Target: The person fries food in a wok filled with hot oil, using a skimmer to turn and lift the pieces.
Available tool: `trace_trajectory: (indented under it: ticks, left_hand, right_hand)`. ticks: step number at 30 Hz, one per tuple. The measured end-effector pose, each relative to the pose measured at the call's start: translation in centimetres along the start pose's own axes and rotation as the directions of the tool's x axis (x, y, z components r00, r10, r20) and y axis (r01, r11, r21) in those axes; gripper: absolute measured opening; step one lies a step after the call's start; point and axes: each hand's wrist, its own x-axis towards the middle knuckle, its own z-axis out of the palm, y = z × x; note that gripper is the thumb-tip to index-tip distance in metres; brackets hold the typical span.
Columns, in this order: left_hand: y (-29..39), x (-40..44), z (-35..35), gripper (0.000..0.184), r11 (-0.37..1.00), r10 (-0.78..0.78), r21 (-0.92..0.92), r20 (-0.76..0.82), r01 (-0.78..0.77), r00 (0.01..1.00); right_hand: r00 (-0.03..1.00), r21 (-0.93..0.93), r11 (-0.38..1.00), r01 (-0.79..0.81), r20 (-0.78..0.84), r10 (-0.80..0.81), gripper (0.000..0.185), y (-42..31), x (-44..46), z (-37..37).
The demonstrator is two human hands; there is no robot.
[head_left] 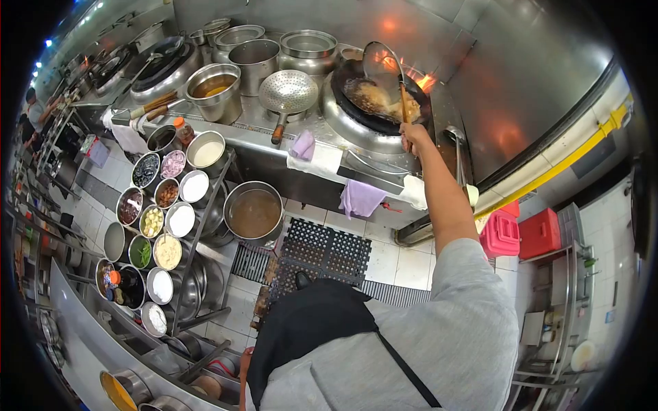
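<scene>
My right hand (414, 136) is closed around the wooden handle of a round mesh skimmer (381, 60). The skimmer's head is raised over the far side of a black wok (344, 101) that holds bubbling oil with pale food (375, 98) in it. Flames (426, 83) rise behind the wok's rim. Low beside my black apron, only a sliver of my left hand (245, 363) shows, and its fingers cannot be made out. To the left of the wok, a perforated ladle (288, 92) rests on the stove ledge.
Metal pots (255, 56) line the stove, along with a pot of yellowish liquid (213, 88). At left, a rack carries several ingredient containers (167, 252). A pot of cloudy liquid (253, 211) stands below the ledge. Purple cloths (361, 197) hang there. Rubber mats (322, 250) cover part of the floor.
</scene>
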Motion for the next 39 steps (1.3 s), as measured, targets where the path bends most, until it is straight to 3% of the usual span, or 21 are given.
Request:
trace_trajectory:
  ticks: [2,4,6,7,8,9,12,13,15,16,18,25,27,29,31,33,34,35,36,37,39]
  left_hand:
    - [0.4,0.4,-0.9,0.029,0.996,-0.022,0.088,-0.05,0.026,0.999]
    - [1.2,0.3,-1.8,0.028,0.984,-0.042,0.17,-0.107,0.06,0.993]
    - [2.6,0.3,-3.0,0.031,0.953,0.114,0.291,-0.077,-0.087,0.99]
    - [4.2,0.3,-3.3,0.031,0.952,0.114,0.293,-0.074,-0.088,0.991]
    - [6.2,0.2,-3.6,0.032,0.991,-0.119,-0.078,-0.079,0.113,0.99]
    - [7.5,-0.2,-3.8,0.034,0.85,-0.333,-0.432,0.001,0.3,0.943]
    - [9.5,-0.3,-5.6,0.037,0.803,-0.461,-0.426,-0.001,0.416,0.888]
    - [4.8,-1.8,-7.0,0.037,0.804,-0.462,-0.42,0.003,0.42,0.887]
    - [2.5,0.8,-6.9,0.032,0.996,-0.063,-0.061,0.072,0.068,0.995]
    - [2.4,0.7,-6.9,0.032,0.996,-0.065,-0.06,0.079,0.07,0.995]
    - [2.3,0.1,-6.7,0.021,0.996,-0.088,0.018,-0.055,0.089,0.995]
    - [3.1,-0.1,-5.5,0.014,0.97,-0.011,0.241,-0.126,0.041,0.992]
    - [2.7,0.5,-6.1,0.018,0.842,0.002,0.539,-0.052,0.026,0.999]
    - [3.2,-0.1,-6.2,0.016,0.794,0.083,0.605,-0.006,-0.062,0.997]
    - [4.2,-0.9,-6.1,0.015,0.734,0.152,0.664,0.045,-0.143,0.987]
    - [5.4,-1.4,-6.5,0.014,0.481,0.32,0.771,0.29,-0.418,0.902]
    - [4.3,-1.1,-6.9,0.014,0.479,0.311,0.772,0.296,-0.418,0.903]
    - [3.0,-0.5,-7.1,0.015,0.881,0.154,0.436,0.102,-0.183,0.983]
    - [2.9,0.1,-6.9,0.017,0.994,-0.089,-0.056,0.008,0.09,0.996]
    - [2.9,-0.2,-7.0,0.017,0.995,-0.09,-0.053,0.014,0.09,0.996]
    - [3.5,-0.4,-6.6,0.026,0.936,-0.039,-0.343,0.133,0.083,0.99]
  right_hand:
    - [0.996,0.068,0.997,-0.024,0.082,0.018,0.023,-0.5,-0.6,0.5]
    - [0.997,0.082,0.996,-0.04,0.062,0.035,0.021,-0.6,-1.2,0.9]
    - [0.999,0.036,0.999,0.031,-0.015,-0.03,0.021,-1.2,-2.6,1.1]
    - [0.999,0.038,0.999,0.029,-0.018,-0.029,0.021,-1.9,-3.9,1.2]
    - [0.992,-0.06,0.997,0.042,-0.119,-0.049,0.022,-2.7,-5.5,1.5]
    - [0.973,-0.159,0.986,0.045,-0.215,-0.08,0.023,-3.0,-6.4,1.7]
    - [0.939,-0.207,0.973,0.1,-0.304,-0.161,0.026,-1.8,-5.0,0.2]
    - [0.923,-0.193,0.973,0.126,-0.337,-0.186,0.026,-1.6,-5.5,-0.5]
    - [0.94,-0.208,0.976,0.058,-0.317,-0.123,0.028,-0.8,-5.3,-2.0]
    - [0.929,-0.248,0.968,0.041,-0.347,-0.128,0.028,-0.9,-5.8,-2.5]
    - [0.916,-0.286,0.958,0.023,-0.378,-0.134,0.029,-0.8,-6.6,-2.9]
    - [0.897,-0.236,0.971,-0.024,-0.435,-0.084,0.027,0.1,-4.7,-2.6]
    - [0.933,-0.074,0.997,-0.021,-0.361,-0.007,0.025,1.1,-1.7,-2.6]
    - [0.943,-0.018,1.0,0.019,-0.333,-0.024,0.021,1.1,-0.7,-2.7]
    - [0.949,-0.05,0.999,0.013,-0.314,-0.028,0.026,0.6,-1.5,-3.3]
    - [0.932,-0.125,0.992,0.032,-0.354,-0.075,0.028,1.0,-2.1,-4.0]
    - [0.911,-0.196,0.98,0.044,-0.394,-0.12,0.03,1.4,-2.4,-4.4]
    - [0.896,-0.257,0.965,0.053,-0.415,-0.16,0.03,1.8,-3.1,-4.9]
    - [0.878,-0.319,0.946,0.065,-0.432,-0.206,0.031,1.8,-3.9,-5.5]
    - [0.87,-0.345,0.934,0.09,-0.43,-0.243,0.032,2.0,-5.1,-6.2]
    - [0.924,-0.227,0.969,0.094,-0.342,-0.17,0.032,2.7,-6.8,-8.1]
